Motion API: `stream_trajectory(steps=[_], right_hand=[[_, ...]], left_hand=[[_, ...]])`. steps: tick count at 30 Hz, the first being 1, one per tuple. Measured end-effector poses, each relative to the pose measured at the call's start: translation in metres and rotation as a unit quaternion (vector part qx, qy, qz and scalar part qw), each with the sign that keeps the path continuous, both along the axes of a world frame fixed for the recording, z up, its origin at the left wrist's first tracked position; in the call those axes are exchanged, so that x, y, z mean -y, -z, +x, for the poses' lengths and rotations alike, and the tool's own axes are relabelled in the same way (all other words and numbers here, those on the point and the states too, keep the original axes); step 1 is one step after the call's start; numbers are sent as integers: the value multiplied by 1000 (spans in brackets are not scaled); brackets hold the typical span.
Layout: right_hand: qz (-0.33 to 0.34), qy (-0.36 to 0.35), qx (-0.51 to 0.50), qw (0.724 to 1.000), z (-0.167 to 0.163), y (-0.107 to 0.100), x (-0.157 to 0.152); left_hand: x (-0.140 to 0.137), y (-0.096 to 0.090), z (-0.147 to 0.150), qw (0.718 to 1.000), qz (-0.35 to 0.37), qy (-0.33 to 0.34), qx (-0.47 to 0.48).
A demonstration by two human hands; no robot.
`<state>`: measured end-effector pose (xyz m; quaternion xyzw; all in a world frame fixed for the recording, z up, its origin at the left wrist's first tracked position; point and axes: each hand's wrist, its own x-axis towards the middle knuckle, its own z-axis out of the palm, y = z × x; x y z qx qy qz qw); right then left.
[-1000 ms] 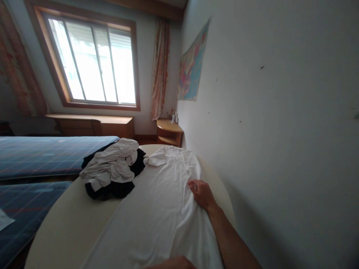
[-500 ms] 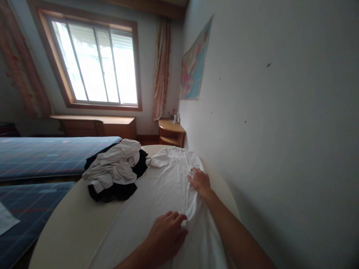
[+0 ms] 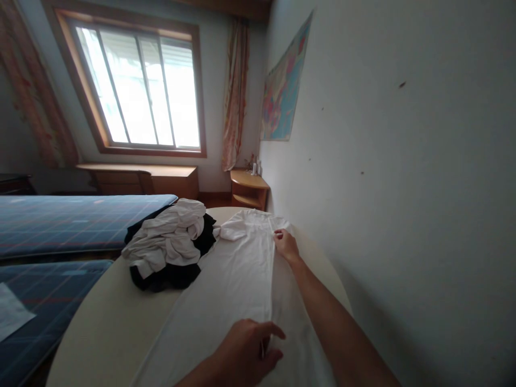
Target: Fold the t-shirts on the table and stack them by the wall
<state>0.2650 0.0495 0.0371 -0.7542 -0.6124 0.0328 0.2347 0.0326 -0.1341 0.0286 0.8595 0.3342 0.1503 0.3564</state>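
Observation:
A white shirt (image 3: 237, 274) lies spread lengthwise over a round cream table (image 3: 100, 317), with one short sleeve at its far left. Toward the far end, my right hand (image 3: 287, 245) pinches the cloth between thumb and fingertips. Close to me, my left hand (image 3: 250, 349) is curled on the shirt's near part; a bit of white cloth shows between its bent index finger and thumb. A straight raised fold runs between the two hands. The left hand's other fingers are mostly hidden.
Left of the shirt sits a heap of light grey and black clothes (image 3: 171, 242). Blue plaid mattresses (image 3: 80, 223) lie beyond the table's left side. A white wall (image 3: 387, 226) stands close on the right. A wooden corner shelf (image 3: 249, 180) is behind.
My right hand has slid slightly farther away and closed into a pinch. My left hand has moved a little nearer and to the right. The fold between them has become straighter.

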Motion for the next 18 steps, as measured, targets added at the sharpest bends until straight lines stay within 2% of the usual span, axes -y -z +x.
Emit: stream_trajectory(steps=[4,7,9,14,18], right_hand=[[-2,-92,-24,995,-4,12,10],[10,-156,-20,987,-8,19,25],[13,-190,0,982,-11,21,36],[9,-250,59,967,-21,23,67],[27,-252,57,966,-24,27,88]], left_hand=[[0,-7,-6,999,-28,16,-35],[0,-16,-13,997,-48,50,-23],[-1,-22,-17,992,-91,81,-13],[-12,-24,-30,952,-252,168,-39],[-20,-15,-38,922,-294,237,-86]])
